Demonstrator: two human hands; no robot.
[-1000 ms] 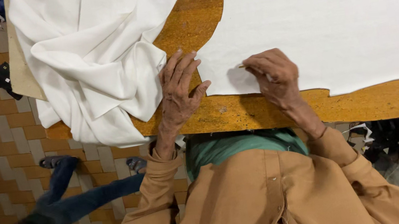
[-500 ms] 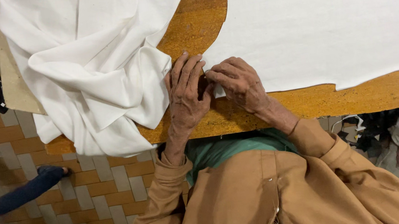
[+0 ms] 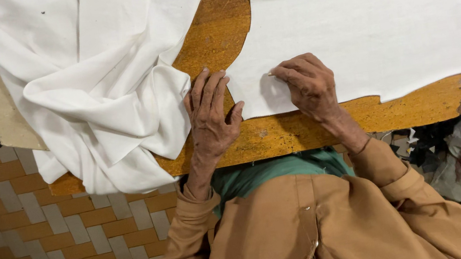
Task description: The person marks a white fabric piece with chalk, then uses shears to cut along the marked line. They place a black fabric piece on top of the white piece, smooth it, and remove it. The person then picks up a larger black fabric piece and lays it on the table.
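Head view; left hand (image 3: 211, 114) lies flat and unclenched on the wooden table (image 3: 303, 128), fingers spread, grasping nothing, its fingertips at the near corner of the cut white cloth panel (image 3: 386, 33); right hand (image 3: 310, 84) rests knuckles-up on that panel, fingers curled, whether it pinches anything cannot be told; a bunched white fabric heap (image 3: 96, 88) sits just beside the left hand, draped over the table edge.

Your cut white cloth (image 3: 386, 33) lies flat on the table, curved edge left, with your fingers on its near corner.
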